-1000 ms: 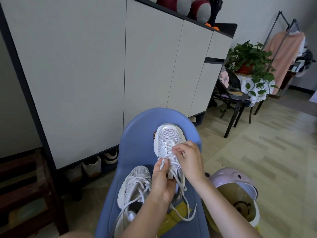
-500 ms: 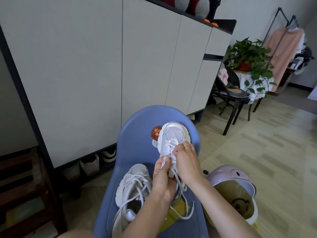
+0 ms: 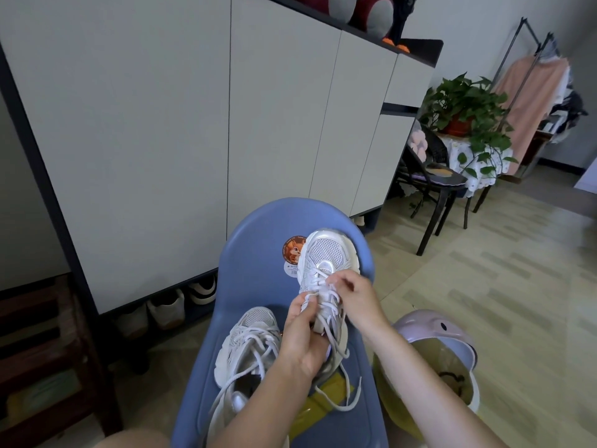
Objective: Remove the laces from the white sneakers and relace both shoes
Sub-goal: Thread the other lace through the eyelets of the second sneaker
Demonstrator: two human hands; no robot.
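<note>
Two white sneakers lie on a blue plastic chair (image 3: 258, 240). The far sneaker (image 3: 326, 250) points away from me, toe near the chair back. My left hand (image 3: 303, 337) grips that sneaker around its tongue and left side. My right hand (image 3: 352, 299) pinches its white lace (image 3: 326, 292) at the upper eyelets. Loose lace ends (image 3: 342, 405) trail down over the seat. The near sneaker (image 3: 248, 344) lies at the left, laced loosely, its lace hanging toward me.
A yellow item (image 3: 318, 410) lies on the seat under the laces. A pink-lidded bin (image 3: 433, 350) stands at the right of the chair. A tall white cabinet (image 3: 161, 124) with shoes beneath is behind. A black chair (image 3: 433, 185) and a potted plant (image 3: 465, 108) are at the far right.
The far sneaker has shifted slightly right and up on the chair. My right hand moved a little right along the lace, and my left hand stays on the shoe.
</note>
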